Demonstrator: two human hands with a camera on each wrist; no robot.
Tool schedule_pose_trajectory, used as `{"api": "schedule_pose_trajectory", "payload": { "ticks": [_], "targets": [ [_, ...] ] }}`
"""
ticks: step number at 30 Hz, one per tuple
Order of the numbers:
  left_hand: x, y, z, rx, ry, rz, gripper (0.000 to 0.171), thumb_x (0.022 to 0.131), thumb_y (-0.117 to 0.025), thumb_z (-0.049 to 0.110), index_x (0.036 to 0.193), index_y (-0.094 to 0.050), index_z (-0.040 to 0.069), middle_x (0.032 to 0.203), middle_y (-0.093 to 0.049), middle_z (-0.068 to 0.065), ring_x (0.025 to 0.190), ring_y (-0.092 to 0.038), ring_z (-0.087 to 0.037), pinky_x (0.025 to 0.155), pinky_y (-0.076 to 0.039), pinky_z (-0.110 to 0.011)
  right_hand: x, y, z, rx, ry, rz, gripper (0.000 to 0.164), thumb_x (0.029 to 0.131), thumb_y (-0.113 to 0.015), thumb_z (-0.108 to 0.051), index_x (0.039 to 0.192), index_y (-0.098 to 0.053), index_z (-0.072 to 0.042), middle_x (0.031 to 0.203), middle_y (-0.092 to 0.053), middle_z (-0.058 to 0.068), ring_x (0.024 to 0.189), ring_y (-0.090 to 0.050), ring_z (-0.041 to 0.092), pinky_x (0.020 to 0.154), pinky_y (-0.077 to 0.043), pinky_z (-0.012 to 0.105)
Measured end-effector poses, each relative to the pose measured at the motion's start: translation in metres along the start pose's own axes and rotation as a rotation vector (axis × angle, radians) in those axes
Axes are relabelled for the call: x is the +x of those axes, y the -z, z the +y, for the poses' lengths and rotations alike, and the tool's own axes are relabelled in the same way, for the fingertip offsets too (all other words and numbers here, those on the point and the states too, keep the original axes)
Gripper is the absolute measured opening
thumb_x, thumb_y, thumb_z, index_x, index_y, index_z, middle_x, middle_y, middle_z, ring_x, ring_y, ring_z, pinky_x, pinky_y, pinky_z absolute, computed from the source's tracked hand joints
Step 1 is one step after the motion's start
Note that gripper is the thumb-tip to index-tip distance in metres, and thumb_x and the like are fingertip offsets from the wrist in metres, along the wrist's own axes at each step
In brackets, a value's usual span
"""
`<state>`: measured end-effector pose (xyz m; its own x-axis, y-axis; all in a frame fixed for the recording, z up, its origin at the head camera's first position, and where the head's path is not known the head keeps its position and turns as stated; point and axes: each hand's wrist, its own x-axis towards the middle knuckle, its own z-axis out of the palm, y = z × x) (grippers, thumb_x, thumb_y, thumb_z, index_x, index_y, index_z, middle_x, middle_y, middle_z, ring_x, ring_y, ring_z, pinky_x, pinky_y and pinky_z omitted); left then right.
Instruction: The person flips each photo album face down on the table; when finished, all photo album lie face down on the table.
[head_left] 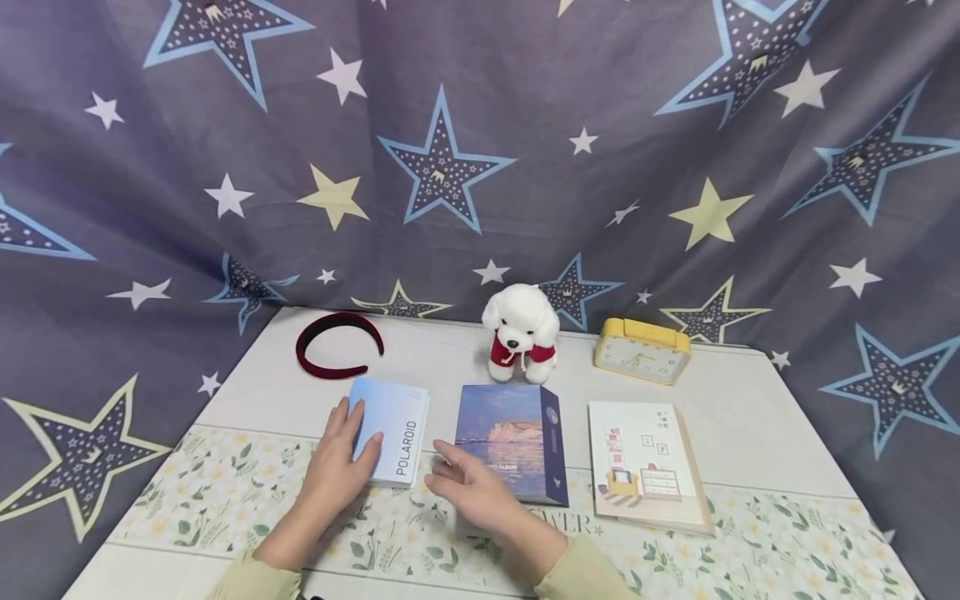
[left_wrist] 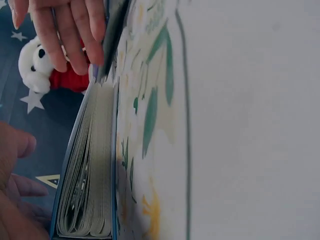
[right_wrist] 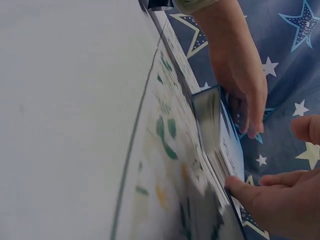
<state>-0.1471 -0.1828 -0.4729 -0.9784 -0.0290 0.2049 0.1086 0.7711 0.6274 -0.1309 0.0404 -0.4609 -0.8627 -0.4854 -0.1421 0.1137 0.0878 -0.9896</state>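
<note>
Pale-blue Polaroid album (head_left: pixel 392 429) lies on the desk (head_left: pixel 757 417), left of a painted album (head_left: pixel 513 442). Left hand (head_left: pixel 341 462) rests on its cover, fingers straight. Right hand (head_left: pixel 468 487) seemingly touches its edge, fingers relaxed.

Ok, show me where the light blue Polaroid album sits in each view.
Head: Polaroid album lies left of centre, under the left hand.
Left wrist: seen edge-on, page block at lower left.
Right wrist: edge-on, right of centre, left hand on it.
Shared landmark: the flower-print mat beneath it.
</note>
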Motion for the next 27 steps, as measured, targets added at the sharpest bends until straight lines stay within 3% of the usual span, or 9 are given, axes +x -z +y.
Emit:
{"api": "schedule_pose_trajectory", "payload": {
  "ticks": [5, 16, 27],
  "targets": [
    [-0.001, 0.001, 0.000, 0.018, 0.025, -0.040, 0.068, 0.099, -0.054, 0.031, 0.148, -0.028, -0.009, 0.156, -0.011, -0.033, 0.143, -0.012, -0.050, 0.111, -0.017, -0.062, 0.006, -0.013, 0.003, 0.012, -0.053, 0.014, 0.067, 0.096, -0.060, -0.022, 0.150, -0.029, 0.004, 0.151, -0.035, 0.025, 0.139, -0.035, 0.038, 0.111, -0.031, 0.050],
    [-0.001, 0.002, 0.002, 0.086, 0.062, -0.115, 0.072, 0.101, -0.047, 0.037, 0.150, -0.022, -0.010, 0.157, -0.004, -0.033, 0.143, -0.008, -0.051, 0.107, -0.019, -0.067, 0.010, -0.032, 0.003, 0.093, -0.083, 0.064, 0.072, 0.094, -0.060, -0.020, 0.151, -0.025, 0.005, 0.155, -0.028, 0.024, 0.142, -0.029, 0.036, 0.113, -0.026, 0.048],
    [0.001, 0.002, 0.004, 0.100, 0.108, -0.168, 0.071, 0.102, -0.046, 0.035, 0.150, -0.020, -0.010, 0.158, 0.001, -0.031, 0.141, -0.011, -0.054, 0.107, -0.021, -0.068, 0.012, -0.039, 0.006, 0.148, -0.063, -0.005, 0.068, 0.097, -0.054, -0.018, 0.153, -0.021, 0.003, 0.157, -0.028, 0.017, 0.144, -0.024, 0.030, 0.115, -0.020, 0.047]
  ]
}}
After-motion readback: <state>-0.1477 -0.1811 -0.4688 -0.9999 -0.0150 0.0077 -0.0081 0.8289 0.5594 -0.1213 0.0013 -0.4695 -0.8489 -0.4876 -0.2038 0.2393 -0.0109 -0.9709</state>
